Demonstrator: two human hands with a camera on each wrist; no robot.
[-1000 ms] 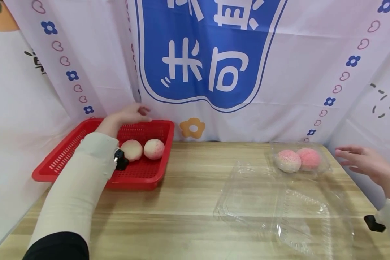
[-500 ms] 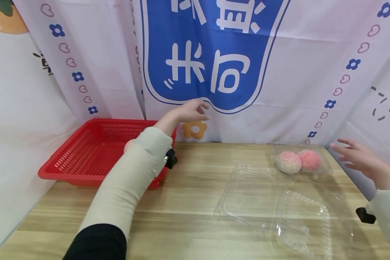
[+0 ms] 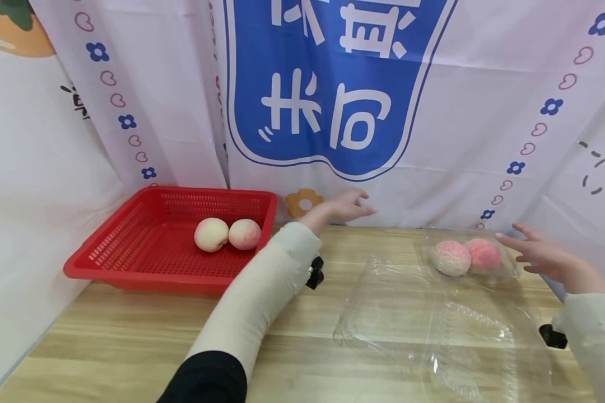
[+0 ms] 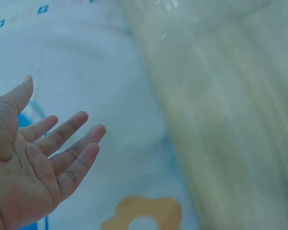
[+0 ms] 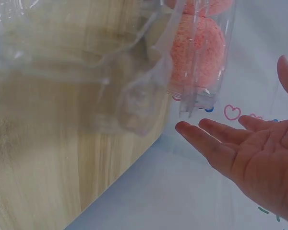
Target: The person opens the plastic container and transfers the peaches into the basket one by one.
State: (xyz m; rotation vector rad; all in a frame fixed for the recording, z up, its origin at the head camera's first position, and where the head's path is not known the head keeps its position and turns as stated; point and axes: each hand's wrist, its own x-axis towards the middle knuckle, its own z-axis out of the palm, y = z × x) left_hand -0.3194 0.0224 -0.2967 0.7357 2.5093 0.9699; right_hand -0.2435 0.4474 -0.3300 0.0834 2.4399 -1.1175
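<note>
My left hand (image 3: pixel 347 206) is in the air over the back of the table, its fingers spread and holding nothing. In the left wrist view its bare palm (image 4: pixel 31 177) shows against the curtain. At the right edge my right hand (image 3: pixel 549 258) hovers beside a clear plastic box (image 3: pixel 511 268) holding two peaches, a pale speckled one (image 3: pixel 452 258) and a pinker one (image 3: pixel 484 255). The right wrist view shows its extended fingers (image 5: pixel 221 143) near that box. In the red basket (image 3: pixel 146 275) lie two more peaches, one cream (image 3: pixel 211 234) and one pink-tinged (image 3: pixel 244 234).
An open clear clamshell (image 3: pixel 383 313) lies on the wooden table (image 3: pixel 156 347) in front of the filled box, both halves spread. A printed curtain (image 3: pixel 459 140) hangs along the back edge. White cloth (image 3: pixel 35 184) closes the left side.
My left hand has moved right, from above the red basket to past it, uncovering both peaches there. My right hand has come slightly inward toward the clear box.
</note>
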